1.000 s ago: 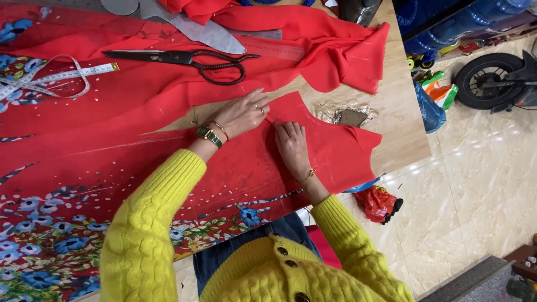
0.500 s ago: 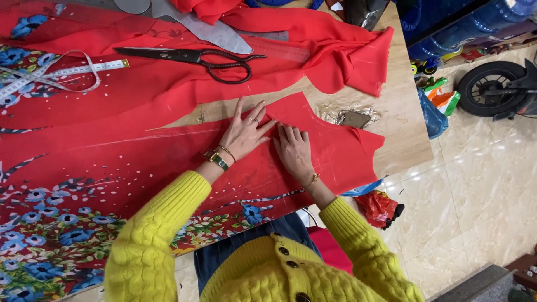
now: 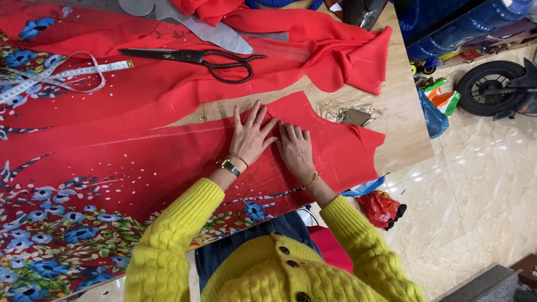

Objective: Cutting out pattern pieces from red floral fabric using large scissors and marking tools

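A cut piece of red fabric (image 3: 341, 151) lies on the wooden table (image 3: 400, 120), joined on the left to red cloth printed with blue flowers (image 3: 61, 235). My left hand (image 3: 251, 137) rests flat on the red fabric, fingers spread, with rings, a watch and a bracelet at the wrist. Right beside it, my right hand (image 3: 295, 150) also presses flat on the fabric, fingers together, almost touching the left. Neither hand holds anything. My sleeves are yellow knit.
Black scissors (image 3: 204, 59) lie on more red fabric (image 3: 335, 45) at the back, with a grey curved ruler (image 3: 215, 31) behind them. A measuring tape (image 3: 53, 78) is coiled at the left. A crumpled wrapper (image 3: 352, 116) lies on bare wood. A wheel (image 3: 492, 89) and bags stand on the tiled floor.
My left hand has gone from fingers pinched near the fabric's edge to lying flat and spread. My right hand has stayed pressed on the fabric; the two hands now lie side by side.
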